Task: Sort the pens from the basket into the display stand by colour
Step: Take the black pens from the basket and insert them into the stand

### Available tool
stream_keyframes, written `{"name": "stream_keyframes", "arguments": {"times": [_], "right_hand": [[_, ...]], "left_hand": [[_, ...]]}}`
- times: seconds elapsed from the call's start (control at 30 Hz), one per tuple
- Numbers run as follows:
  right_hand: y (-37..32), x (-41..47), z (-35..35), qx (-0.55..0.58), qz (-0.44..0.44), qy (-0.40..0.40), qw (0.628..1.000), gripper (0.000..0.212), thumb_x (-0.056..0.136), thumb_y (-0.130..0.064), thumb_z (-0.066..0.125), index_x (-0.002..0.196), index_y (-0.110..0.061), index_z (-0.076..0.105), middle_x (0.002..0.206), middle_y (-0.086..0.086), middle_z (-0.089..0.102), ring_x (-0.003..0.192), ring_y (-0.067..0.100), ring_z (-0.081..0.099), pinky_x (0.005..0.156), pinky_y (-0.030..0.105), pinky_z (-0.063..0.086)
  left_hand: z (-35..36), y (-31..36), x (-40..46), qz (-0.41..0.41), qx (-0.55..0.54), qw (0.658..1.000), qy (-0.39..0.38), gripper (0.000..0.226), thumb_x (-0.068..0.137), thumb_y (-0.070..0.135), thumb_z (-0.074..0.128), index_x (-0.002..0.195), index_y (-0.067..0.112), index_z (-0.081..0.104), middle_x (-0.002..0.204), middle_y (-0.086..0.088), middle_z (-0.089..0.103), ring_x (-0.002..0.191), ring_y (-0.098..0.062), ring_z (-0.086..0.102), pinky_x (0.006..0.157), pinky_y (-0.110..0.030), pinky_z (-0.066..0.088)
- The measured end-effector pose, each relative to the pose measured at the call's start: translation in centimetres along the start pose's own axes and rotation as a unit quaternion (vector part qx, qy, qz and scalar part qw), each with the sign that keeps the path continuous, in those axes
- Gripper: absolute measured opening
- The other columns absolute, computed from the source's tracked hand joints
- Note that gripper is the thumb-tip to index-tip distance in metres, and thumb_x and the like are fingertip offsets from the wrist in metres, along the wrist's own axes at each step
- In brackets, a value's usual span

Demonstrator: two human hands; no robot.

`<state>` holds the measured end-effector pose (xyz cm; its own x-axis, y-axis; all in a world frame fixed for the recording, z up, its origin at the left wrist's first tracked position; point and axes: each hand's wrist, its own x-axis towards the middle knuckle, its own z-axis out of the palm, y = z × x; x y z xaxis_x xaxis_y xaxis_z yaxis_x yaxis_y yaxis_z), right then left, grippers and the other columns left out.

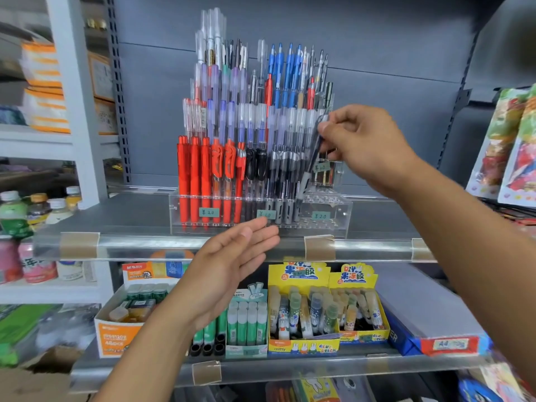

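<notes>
The display stand (pixel 324 211) is clear glossy plastic. The red pens (pixel 193 175) look smooth, opaque plastic. The shelf (pixel 121 211) is matt grey metal, its front rail (pixel 232 248) shiny clear plastic patched with brown paper tape (pixel 79 244).

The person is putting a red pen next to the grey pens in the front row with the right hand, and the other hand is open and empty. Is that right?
Not quite. The pen pinched in the right hand is dark, not red, as the head view shows. It does go beside the grey pens in the front row, and the left hand is open and empty.
</notes>
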<state>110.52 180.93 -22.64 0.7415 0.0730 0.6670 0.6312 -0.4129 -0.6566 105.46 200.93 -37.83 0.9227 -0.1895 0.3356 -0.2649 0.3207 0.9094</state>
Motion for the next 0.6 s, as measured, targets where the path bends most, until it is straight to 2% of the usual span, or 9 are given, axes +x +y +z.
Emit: {"name": "stream_keyframes", "arguments": {"times": [0.13,0.2,0.33,0.43,0.6], "right_hand": [[0.4,1.7,-1.0,-0.011,-0.004,0.039,0.999,0.013,0.095,-0.019,0.061,0.082,-0.019,0.059,0.071,0.001,0.066,0.068,0.013,0.064,0.069,0.027,0.056],[0.5,1.8,-0.8,-0.032,-0.008,0.045,0.998,0.012,0.095,-0.021,0.061,0.083,-0.019,0.059,0.072,0.001,0.067,0.067,0.010,0.064,0.070,0.027,0.057],[1.0,1.7,-0.1,-0.072,-0.017,0.061,0.995,0.010,0.096,-0.022,0.060,0.087,-0.017,0.061,0.081,0.011,0.072,0.058,-0.001,0.062,0.066,0.022,0.054],[1.3,1.7,0.4,-0.086,-0.013,0.060,0.994,0.011,0.096,-0.023,0.060,0.088,-0.015,0.062,0.084,0.016,0.072,0.060,0.003,0.061,0.066,0.019,0.052],[2.0,1.3,1.4,-0.108,0.005,0.035,0.994,0.016,0.095,-0.025,0.061,0.090,-0.010,0.065,0.078,0.009,0.072,0.061,0.008,0.060,0.063,0.020,0.048]], "left_hand": [[0.1,-0.1,0.0,-0.004,-0.011,1.000,0.002,0.047,0.091,0.032,0.042,0.132,0.015,0.055,0.125,-0.001,0.068,0.119,-0.014,0.062,0.102,-0.032,0.043],[0.1,-0.1,0.0,-0.004,-0.014,1.000,0.003,0.047,0.091,0.033,0.042,0.132,0.015,0.055,0.125,-0.001,0.068,0.119,-0.014,0.062,0.103,-0.032,0.042],[0.2,-0.1,-0.1,0.004,-0.020,1.000,0.003,0.049,0.090,0.035,0.041,0.132,0.014,0.055,0.126,-0.001,0.067,0.119,-0.014,0.062,0.103,-0.032,0.042],[0.1,0.1,0.0,0.006,-0.021,1.000,0.005,0.049,0.091,0.036,0.040,0.132,0.014,0.054,0.126,-0.001,0.067,0.119,-0.014,0.062,0.103,-0.033,0.042],[0.2,0.2,0.0,0.001,-0.024,1.000,0.003,0.049,0.094,0.039,0.037,0.132,0.015,0.054,0.126,0.000,0.067,0.119,-0.014,0.062,0.104,-0.033,0.042]]}}
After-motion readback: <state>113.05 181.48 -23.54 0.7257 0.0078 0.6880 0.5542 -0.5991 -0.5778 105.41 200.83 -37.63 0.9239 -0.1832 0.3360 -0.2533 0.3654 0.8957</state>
